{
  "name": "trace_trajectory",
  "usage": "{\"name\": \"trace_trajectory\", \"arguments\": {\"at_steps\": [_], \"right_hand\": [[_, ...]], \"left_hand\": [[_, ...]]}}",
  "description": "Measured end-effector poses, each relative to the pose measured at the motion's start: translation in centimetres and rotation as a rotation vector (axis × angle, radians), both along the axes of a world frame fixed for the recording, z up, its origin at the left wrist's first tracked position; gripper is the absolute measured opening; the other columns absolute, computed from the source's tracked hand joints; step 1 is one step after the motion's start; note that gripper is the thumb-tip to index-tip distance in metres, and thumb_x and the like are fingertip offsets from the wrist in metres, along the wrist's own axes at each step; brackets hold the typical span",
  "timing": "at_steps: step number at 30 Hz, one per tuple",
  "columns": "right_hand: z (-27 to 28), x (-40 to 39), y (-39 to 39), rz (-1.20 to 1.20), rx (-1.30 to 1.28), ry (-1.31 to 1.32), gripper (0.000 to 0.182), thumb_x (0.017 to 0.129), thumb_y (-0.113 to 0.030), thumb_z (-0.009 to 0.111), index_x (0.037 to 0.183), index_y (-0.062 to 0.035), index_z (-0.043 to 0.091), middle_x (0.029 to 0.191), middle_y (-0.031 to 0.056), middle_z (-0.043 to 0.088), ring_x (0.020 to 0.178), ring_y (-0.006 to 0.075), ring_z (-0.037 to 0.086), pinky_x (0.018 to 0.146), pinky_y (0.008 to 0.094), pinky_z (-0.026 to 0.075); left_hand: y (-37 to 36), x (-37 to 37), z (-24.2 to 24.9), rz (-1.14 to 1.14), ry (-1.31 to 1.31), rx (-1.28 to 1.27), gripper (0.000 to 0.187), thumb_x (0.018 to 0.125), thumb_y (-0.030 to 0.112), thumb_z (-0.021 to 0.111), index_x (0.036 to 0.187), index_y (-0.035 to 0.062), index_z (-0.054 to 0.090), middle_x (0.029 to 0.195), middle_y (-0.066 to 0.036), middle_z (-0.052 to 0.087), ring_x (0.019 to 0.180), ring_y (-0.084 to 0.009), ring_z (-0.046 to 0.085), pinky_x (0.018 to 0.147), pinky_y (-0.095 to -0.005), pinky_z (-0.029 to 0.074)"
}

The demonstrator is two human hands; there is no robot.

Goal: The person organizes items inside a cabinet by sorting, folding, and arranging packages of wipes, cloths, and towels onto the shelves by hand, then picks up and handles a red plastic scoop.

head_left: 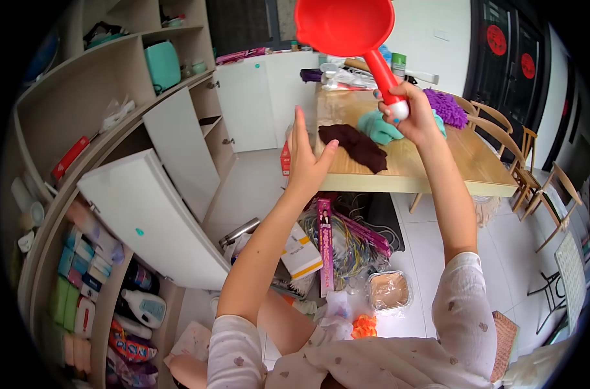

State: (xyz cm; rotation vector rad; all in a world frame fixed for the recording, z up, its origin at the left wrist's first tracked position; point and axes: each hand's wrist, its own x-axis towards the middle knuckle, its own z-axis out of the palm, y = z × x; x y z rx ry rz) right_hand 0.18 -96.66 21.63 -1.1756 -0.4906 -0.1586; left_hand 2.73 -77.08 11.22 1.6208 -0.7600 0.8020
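Note:
My right hand point(408, 117) is closed around the handle of a red plastic water ladle point(347, 27), raised above the table with its round bowl up at the top edge of the view. The handle ends in a white tip. My left hand point(308, 159) is held up in front of the table's left edge, fingers stretched out, thumb apart, with nothing in it. Just beyond the left hand, a dark brown cloth point(353, 148) lies on the wooden table point(431, 165). A teal cloth point(376, 127) is bunched up behind the ladle's handle, partly hidden by my right hand.
A purple shaggy cloth point(445, 109) lies farther right on the table. White cabinet doors point(149, 217) hang open at left, beside shelves with a detergent bottle point(144, 307). Boxes point(325, 246), cables and a foil container point(389, 290) cover the floor. Chairs point(557, 194) stand right.

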Motion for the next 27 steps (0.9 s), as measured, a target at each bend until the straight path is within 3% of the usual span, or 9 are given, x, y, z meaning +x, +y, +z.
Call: {"name": "trace_trajectory", "arguments": {"at_steps": [5,7,8,12,15,18,22,25,27], "right_hand": [[-7.2,-3.1,8.9,0.526,0.053,0.119,0.037,0.076,-0.013,0.046,0.111,-0.0045,0.039,0.074,0.0103,0.05,0.037,0.0115,0.039,0.032,0.0202,0.03],[-10.2,-2.9,12.7,0.659,0.063,0.128,0.035,0.079,-0.016,0.047,0.111,-0.0044,0.039,0.073,0.0101,0.048,0.036,0.0107,0.038,0.032,0.02,0.027],[-11.4,-3.0,14.8,0.682,0.035,0.143,0.035,0.08,-0.018,0.048,0.112,-0.0043,0.039,0.072,0.0099,0.048,0.036,0.0106,0.038,0.033,0.0198,0.027],[-16.0,-3.4,23.3,0.835,-0.015,0.209,0.039,0.086,-0.029,0.043,0.116,-0.0036,0.036,0.069,0.0096,0.049,0.036,0.011,0.039,0.033,0.0201,0.03],[-19.6,-4.5,29.5,0.95,-0.047,0.246,0.039,0.087,-0.032,0.041,0.113,-0.0039,0.037,0.07,0.0103,0.05,0.037,0.0121,0.041,0.032,0.0212,0.032],[-23.3,-8.0,35.6,1.026,-0.043,0.32,0.038,0.087,-0.03,0.042,0.115,-0.0043,0.037,0.072,0.0087,0.052,0.043,0.0132,0.046,0.036,0.0236,0.033],[-28.9,-13.2,40.8,1.362,-0.027,0.535,0.036,0.087,-0.032,0.041,0.111,-0.0061,0.042,0.075,0.0089,0.054,0.046,0.0152,0.051,0.035,0.025,0.038],[-30.8,-14.7,42.1,0.996,-0.352,0.455,0.032,0.087,-0.031,0.044,0.108,-0.007,0.046,0.077,0.0078,0.054,0.055,0.0163,0.054,0.041,0.024,0.042],[-29.6,-13.0,39.2,0.694,-0.481,0.17,0.023,0.084,-0.023,0.049,0.099,-0.0057,0.052,0.081,0.0072,0.056,0.066,0.0161,0.056,0.052,0.0254,0.046]], "left_hand": [[10.6,-7.7,-2.2,0.171,-0.114,-0.147,0.078,0.073,0.001,0.055,0.135,0.008,0.008,0.138,-0.016,0.017,0.123,-0.0298,0.028,0.096,-0.0415,0.029],[15.6,-10.8,-3.7,0.385,-0.107,0.046,0.079,0.073,0.0,0.053,0.135,0.0078,0.006,0.138,-0.016,0.018,0.122,-0.0299,0.029,0.095,-0.0409,0.031],[17.5,-12.2,-4.7,0.417,-0.171,-0.034,0.063,0.073,-0.001,0.055,0.13,0.0035,0.028,0.133,-0.017,0.028,0.116,-0.0305,0.038,0.093,-0.0403,0.033],[26.3,-18.3,-9.6,0.622,-0.048,0.104,0.034,0.076,0.007,0.057,0.109,0.0016,0.054,0.12,-0.016,0.045,0.103,-0.0287,0.049,0.09,-0.0349,0.036],[30.4,-22.9,-12.3,0.626,0.75,-0.095,0.018,0.081,0.012,0.053,0.091,0.0006,0.063,0.108,-0.013,0.054,0.09,-0.0229,0.055,0.086,-0.0314,0.038],[31.5,-23.9,-15.2,0.426,0.482,-0.261,0.048,0.083,0.038,0.049,0.113,-0.0002,0.049,0.112,-0.01,0.053,0.101,-0.018,0.048,0.085,-0.0318,0.039],[31.3,-24.2,-17.2,0.226,0.527,-0.538,0.045,0.081,0.028,0.054,0.113,-0.0014,0.041,0.112,-0.015,0.051,0.1,-0.0207,0.05,0.085,-0.0348,0.041],[32.5,-25.0,-19.7,0.172,0.699,-0.838,0.025,0.081,0.013,0.054,0.099,-0.0003,0.042,0.107,-0.017,0.051,0.09,-0.0198,0.054,0.077,-0.0306,0.045],[32.7,-24.9,-20.8,0.331,0.703,-0.795,0.018,0.081,0.006,0.052,0.092,0.0016,0.04,0.089,-0.013,0.052,0.077,-0.019,0.057,0.07,-0.0295,0.048]]}}
